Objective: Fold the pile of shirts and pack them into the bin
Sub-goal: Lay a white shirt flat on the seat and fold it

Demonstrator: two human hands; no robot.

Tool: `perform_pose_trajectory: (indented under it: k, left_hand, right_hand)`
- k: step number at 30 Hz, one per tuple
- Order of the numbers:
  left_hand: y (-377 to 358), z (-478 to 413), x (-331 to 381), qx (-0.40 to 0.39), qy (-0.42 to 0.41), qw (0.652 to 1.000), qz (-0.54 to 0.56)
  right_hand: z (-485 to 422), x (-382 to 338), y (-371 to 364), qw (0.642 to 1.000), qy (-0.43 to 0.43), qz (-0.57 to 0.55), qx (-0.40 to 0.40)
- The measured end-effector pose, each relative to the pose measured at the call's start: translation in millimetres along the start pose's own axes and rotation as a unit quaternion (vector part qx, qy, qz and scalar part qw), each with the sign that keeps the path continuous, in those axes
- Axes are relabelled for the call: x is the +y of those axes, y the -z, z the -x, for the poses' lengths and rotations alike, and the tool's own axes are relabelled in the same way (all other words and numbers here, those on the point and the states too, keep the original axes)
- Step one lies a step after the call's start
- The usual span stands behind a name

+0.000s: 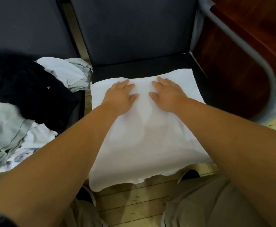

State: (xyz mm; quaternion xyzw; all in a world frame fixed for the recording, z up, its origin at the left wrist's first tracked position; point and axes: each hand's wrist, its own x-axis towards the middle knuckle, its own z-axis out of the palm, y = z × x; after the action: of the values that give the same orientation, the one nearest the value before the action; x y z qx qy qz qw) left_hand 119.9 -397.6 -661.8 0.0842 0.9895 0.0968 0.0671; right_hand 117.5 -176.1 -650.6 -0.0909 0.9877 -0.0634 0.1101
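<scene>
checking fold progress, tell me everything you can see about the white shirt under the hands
The white shirt is plain, thin, soft-looking cloth, spread mostly flat over a black seat, with faint creases. Its far edge stops short of the seat's back; its wavy near edge hangs off the front above the wooden floor. The left hand and right hand press flat on its far half, side by side, fingers straight.

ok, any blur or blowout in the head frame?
Head view: white shirt nearly blown out, folds barely visible; black shirt crushed to a dark blob; left hand and right hand slightly soft, faint shadows.
</scene>
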Motion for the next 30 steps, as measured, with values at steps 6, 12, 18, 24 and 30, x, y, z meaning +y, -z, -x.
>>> perform_pose_trajectory:
  k: [6, 12, 18, 24, 30]
  left_hand:
    - [-4.4, -3.7, -5.7, 0.013, 0.152, 0.988, -0.01]
    - [2.8, 17.5, 0.6, -0.036, 0.128, 0.991, -0.033]
    - [7.7, 59.2, 8.0, -0.09, 0.126, 0.986, -0.055]
    - [-16.8, 79.6, 0.6, -0.063, 0.12, 0.988, -0.074]
    - [-21.5, 61.7, -4.1, -0.023, 0.106, 0.992, -0.07]
  right_hand:
    - [-17.0, 6.4, 5.3, 0.986, -0.165, -0.032, 0.004]
    - [-2.5, -1.9, 10.8, 0.989, -0.144, -0.037, -0.024]
    - [39.7, -1.6, 12.1, 0.994, -0.101, -0.031, -0.015]
    - [71.8, 13.0, -14.6, 0.993, -0.118, -0.003, -0.026]
    - [57.1, 29.1, -23.2, 0.994, -0.107, 0.023, 0.012]
